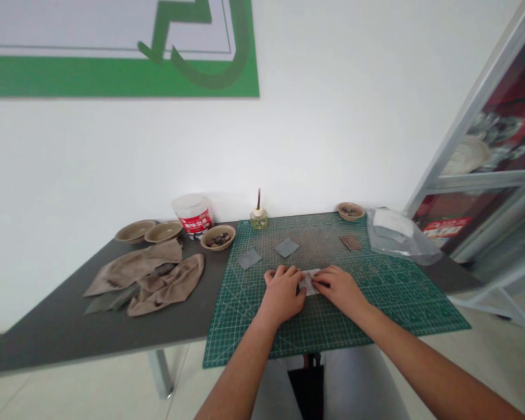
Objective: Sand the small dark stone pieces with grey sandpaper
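My left hand (282,294) and my right hand (336,290) meet near the middle of a green cutting mat (332,324). Between their fingers they grip a small folded pale sheet (310,283), partly hidden by the fingers. Its material is too small to tell. Beyond my hands lie two grey square sheets (249,258) (287,247) and a brown square piece (350,242). Nearest my right hand's far side is the brown piece, well apart from it.
A dark grey table (48,338) carries the mat. To the left are crumpled brown cloths (166,286), tan bowls (217,237), some holding dark stones, and a white tub (192,214). A small bottle with a stick (259,219) and a plastic bag (398,236) stand at the back.
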Tool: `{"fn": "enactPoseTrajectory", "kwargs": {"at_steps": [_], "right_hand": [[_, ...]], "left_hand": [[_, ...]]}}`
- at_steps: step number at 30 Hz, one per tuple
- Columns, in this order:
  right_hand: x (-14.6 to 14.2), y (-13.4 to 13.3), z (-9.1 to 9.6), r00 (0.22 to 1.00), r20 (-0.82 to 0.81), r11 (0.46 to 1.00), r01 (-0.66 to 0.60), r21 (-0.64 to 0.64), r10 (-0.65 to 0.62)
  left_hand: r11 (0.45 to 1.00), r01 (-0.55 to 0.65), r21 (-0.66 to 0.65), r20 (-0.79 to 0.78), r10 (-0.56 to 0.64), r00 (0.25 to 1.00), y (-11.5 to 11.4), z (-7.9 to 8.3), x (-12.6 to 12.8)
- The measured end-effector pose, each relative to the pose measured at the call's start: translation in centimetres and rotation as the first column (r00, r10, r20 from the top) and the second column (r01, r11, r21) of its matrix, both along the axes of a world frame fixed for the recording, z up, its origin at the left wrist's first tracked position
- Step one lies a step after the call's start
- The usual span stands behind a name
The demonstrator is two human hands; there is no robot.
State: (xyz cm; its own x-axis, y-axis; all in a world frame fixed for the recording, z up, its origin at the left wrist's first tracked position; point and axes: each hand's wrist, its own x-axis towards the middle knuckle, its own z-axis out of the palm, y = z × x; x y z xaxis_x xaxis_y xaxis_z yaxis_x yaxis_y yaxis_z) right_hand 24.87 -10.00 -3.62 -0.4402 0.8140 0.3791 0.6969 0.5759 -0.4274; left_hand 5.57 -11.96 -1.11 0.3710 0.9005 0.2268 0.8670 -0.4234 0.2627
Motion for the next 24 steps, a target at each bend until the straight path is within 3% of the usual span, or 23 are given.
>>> {"fn": "enactPoseTrajectory", "kwargs": {"at_steps": [4, 9, 21, 24], "right_hand": [[0.01, 0.19, -0.1, 0.999, 0.024, 0.999, -0.04, -0.009, 0.041], [-0.22, 0.32, -0.14, 0.997, 0.013, 0.997, 0.072, -0.026, -0.072], [0.09, 1.01, 0.02, 0.996, 0.058, 0.998, -0.068, -0.003, 0.068], [0.47, 0.9, -0.03, 0.997, 0.062, 0.999, -0.039, -0.01, 0.039]], "left_hand": [[1.0, -0.006, -0.006, -0.009, 0.006, 1.0, 0.02, 0.02, 0.02], [1.0, -0.001, 0.006, -0.007, 0.001, 1.0, 0.08, -0.05, 0.02], [1.0, -0.005, -0.001, 0.021, 0.005, 1.0, 0.08, -0.03, 0.03], [1.0, -0.016, -0.02, 0.012, 0.016, 1.0, 0.1, 0.08, 0.12]]}}
